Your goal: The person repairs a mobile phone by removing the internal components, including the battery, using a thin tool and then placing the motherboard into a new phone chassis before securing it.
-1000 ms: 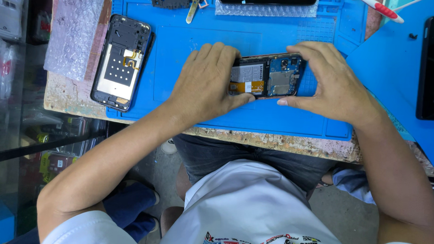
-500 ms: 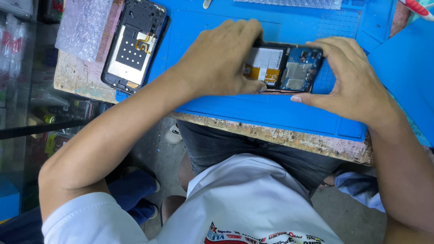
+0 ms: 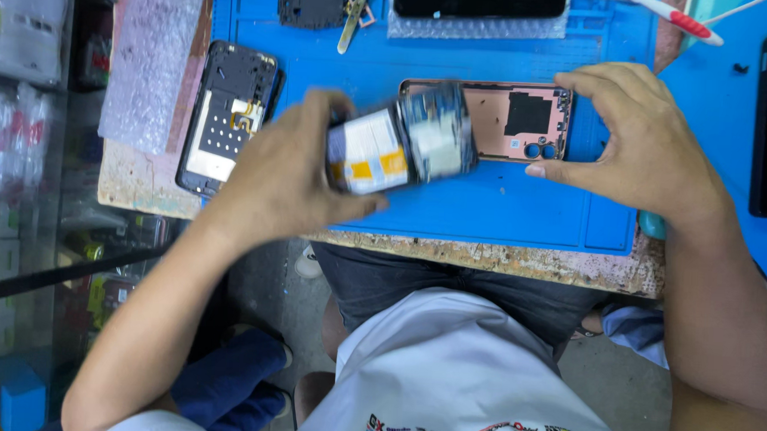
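At the far left edge of the bench lies a sheet of bubble wrap [image 3: 149, 63], and just right of it, half over the edge of the blue work mat [image 3: 487, 207], rests an opened phone body [image 3: 226, 118] with its dark frame and pale inner plate facing up. The left hand [image 3: 277, 181] is lifted above the mat's near edge, fingers curled round the left end of the phone's inner assembly [image 3: 401, 139]; the grip is closed on it, thumb below and fingers on top. That assembly is blurred, tilted, and shows a white battery with yellow patches on its left half and a darker board area on its right. Behind it, flat on the mat, lies the copper-coloured back cover [image 3: 508, 119], inside up, with a black patch and two round camera holes near its right end. The right hand [image 3: 641, 145] pinches that right end of the cover, thumb at the near edge, fingers over the far edge. A dark screen [image 3: 479, 0] sits on bubble wrap at the mat's top.
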